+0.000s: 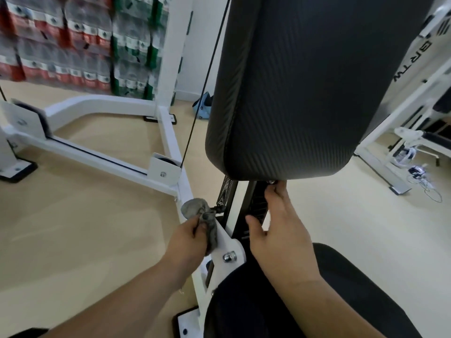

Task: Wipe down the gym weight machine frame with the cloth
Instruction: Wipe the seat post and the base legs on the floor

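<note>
Both help: left hand (pixel 192 237), gripping the cloth (pixel 194 209), should scrub the white frame (pixel 229 245) while the straight-fingered right hand (pixel 278 235) braces the black post (pixel 258 203).

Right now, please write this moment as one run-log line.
step: wiping frame | left hand: holds cloth against white bracket | right hand: fingers at back pad underside
</note>
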`<state>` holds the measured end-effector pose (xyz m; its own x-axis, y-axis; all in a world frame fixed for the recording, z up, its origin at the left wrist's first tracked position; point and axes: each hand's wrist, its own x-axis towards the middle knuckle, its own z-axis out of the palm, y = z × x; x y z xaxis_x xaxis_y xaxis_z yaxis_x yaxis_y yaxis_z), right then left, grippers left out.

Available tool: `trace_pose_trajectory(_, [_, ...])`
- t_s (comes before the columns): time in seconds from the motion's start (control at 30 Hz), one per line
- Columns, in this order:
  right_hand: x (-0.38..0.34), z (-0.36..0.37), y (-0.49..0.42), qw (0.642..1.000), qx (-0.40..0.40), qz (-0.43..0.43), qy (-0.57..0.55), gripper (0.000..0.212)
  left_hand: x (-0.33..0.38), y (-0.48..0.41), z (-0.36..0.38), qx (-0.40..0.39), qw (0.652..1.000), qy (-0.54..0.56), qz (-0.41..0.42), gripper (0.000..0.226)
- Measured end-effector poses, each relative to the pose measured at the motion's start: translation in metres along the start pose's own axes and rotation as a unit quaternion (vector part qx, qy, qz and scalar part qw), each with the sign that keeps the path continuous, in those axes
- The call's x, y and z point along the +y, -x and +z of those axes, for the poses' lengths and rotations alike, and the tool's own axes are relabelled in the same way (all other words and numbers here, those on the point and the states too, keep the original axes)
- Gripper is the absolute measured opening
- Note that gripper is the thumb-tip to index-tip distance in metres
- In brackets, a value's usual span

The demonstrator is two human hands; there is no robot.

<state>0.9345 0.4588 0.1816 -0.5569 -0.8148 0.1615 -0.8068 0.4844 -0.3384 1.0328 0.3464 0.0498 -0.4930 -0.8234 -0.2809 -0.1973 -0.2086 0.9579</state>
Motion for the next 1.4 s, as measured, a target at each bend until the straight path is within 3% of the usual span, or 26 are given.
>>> trace_pose_trajectory(0.07, [-0.002, -0.010, 0.012, 0.992, -0.121, 0.028, 0.017, 0.089, 0.005, 0.005, 0.000, -0.002, 1.000, -0.004, -0.003, 0.024])
trace_pose_trajectory(0.13, [-0.002, -0.020, 0.025, 0.980, -0.193, 0.035, 0.045, 0.081, 0.002, 0.019, 0.007, 0.010, 1.000, -0.010, -0.005, 0.025])
trace_pose_trajectory(0.23, [-0.003, -0.023, 0.033, 0.977, -0.186, 0.015, 0.106, 0.067, -0.002, 0.048, 0.018, -0.004, 0.999, -0.037, 0.004, 0.023])
trace_pose_trajectory(0.33, [-0.007, -0.020, 0.034, 0.968, -0.203, 0.008, 0.144, 0.059, -0.005, 0.045, 0.016, -0.036, 0.997, 0.060, -0.037, 0.025])
trace_pose_trajectory(0.63, [-0.013, -0.023, 0.036, 0.959, -0.235, 0.025, 0.156, 0.061, -0.036, 0.062, 0.028, -0.121, 0.988, 0.066, -0.068, 0.049])
trace_pose_trajectory(0.73, [-0.015, -0.023, 0.036, 0.959, -0.233, 0.024, 0.158, 0.057, -0.036, 0.046, 0.021, -0.103, 0.988, 0.027, -0.108, 0.027])
trace_pose_trajectory(0.87, [-0.015, -0.024, 0.033, 0.961, -0.223, 0.015, 0.161, 0.052, -0.034, 0.040, 0.028, -0.080, 0.977, 0.091, -0.176, 0.032])
trace_pose_trajectory(1.07, [-0.016, -0.024, 0.028, 0.966, -0.211, 0.006, 0.149, 0.050, -0.017, 0.048, 0.027, -0.061, 0.962, 0.180, -0.194, 0.025])
trace_pose_trajectory(1.17, [-0.014, -0.022, 0.028, 0.969, -0.199, 0.001, 0.145, 0.049, -0.010, 0.041, 0.022, -0.044, 0.967, 0.169, -0.188, 0.017])
trace_pose_trajectory(1.3, [-0.011, -0.020, 0.027, 0.973, -0.192, 0.002, 0.127, 0.050, -0.004, 0.028, 0.018, 0.023, 0.954, 0.187, -0.234, 0.036])
trace_pose_trajectory(1.4, [-0.011, -0.020, 0.027, 0.976, -0.185, 0.005, 0.111, 0.051, 0.004, 0.037, 0.020, 0.033, 0.943, 0.229, -0.239, 0.016])
